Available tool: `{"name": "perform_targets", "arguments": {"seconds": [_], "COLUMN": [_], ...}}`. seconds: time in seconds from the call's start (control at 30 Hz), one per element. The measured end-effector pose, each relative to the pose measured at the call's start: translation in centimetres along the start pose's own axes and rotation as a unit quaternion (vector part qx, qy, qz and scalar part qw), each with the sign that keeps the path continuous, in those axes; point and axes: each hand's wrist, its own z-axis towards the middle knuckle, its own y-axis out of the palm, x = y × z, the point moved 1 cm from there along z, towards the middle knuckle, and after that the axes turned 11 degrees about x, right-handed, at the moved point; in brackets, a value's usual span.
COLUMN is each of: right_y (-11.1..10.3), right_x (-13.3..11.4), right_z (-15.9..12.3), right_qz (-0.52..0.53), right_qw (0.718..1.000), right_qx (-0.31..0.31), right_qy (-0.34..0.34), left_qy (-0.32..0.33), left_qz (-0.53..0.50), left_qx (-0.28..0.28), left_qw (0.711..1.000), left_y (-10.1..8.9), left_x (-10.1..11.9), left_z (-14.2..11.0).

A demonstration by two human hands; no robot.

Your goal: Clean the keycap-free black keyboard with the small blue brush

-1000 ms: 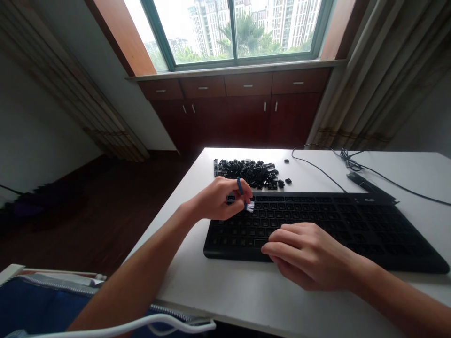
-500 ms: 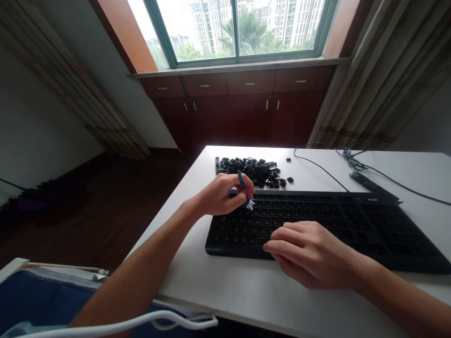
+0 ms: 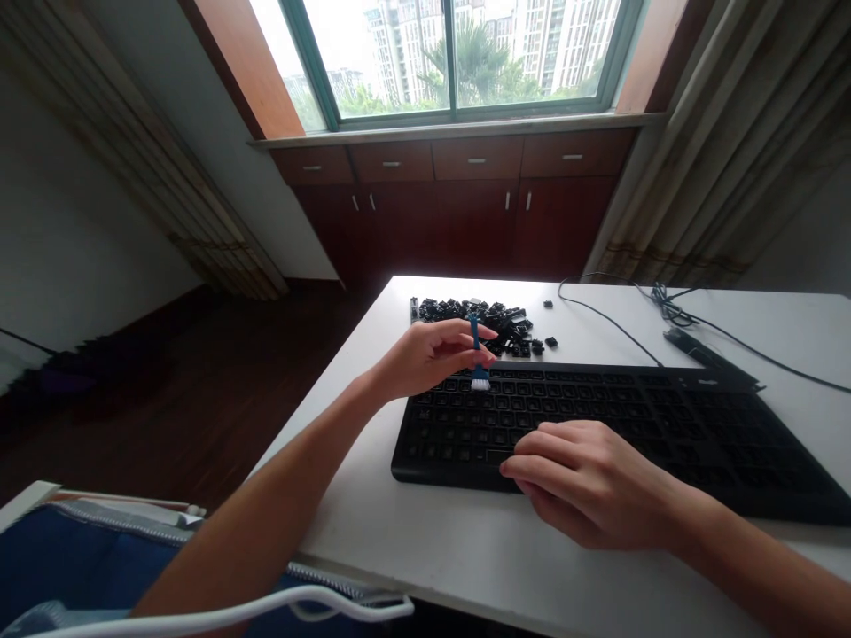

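The left hand [image 3: 432, 359] has turned its pinched brush [image 3: 475, 341] upright above the keyboard [image 3: 698, 443]; the right hand [image 3: 585, 483] rests loosely on it, holding nothing.

This looks like a room in a home, probably a flat: a window [image 3: 452, 53] looks out on tall apartment blocks [image 3: 565, 44] and a palm tree [image 3: 465, 66]. Below it runs a reddish wooden cabinet [image 3: 452, 213], with long curtains [image 3: 705, 133] beside it and a dark wooden floor [image 3: 199, 399].
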Motion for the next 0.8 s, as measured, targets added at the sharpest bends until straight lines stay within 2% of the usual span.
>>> {"name": "perform_targets", "arguments": {"seconds": [0.13,0.3,0.47,0.7,0.8], "right_y": [0.0,0.0,0.0,0.0,0.0], "right_x": [0.0,0.0,-0.1,0.1,0.1], "right_z": [0.0,0.0,0.1,0.0,0.0], "right_qz": [0.001,0.001,0.004,0.007,0.005], "right_qw": [1.000,1.000,1.000,1.000,1.000], "right_qx": [0.002,0.002,0.006,0.005,0.005], "right_qy": [-0.001,-0.002,0.000,-0.001,0.000], "left_qy": [0.008,0.081,0.141,0.133,0.150], "left_qz": [0.015,0.098,0.139,0.140,0.160], "left_qx": [0.004,-0.032,-0.048,-0.087,-0.055], "left_qw": [1.000,0.991,0.979,0.977,0.974], "left_y": [0.2,0.1,-0.4,-2.4,-2.9], "left_x": [0.1,0.6,1.1,1.3,1.1], "left_z": [-0.1,-0.1,-0.1,-0.2,-0.1]}}
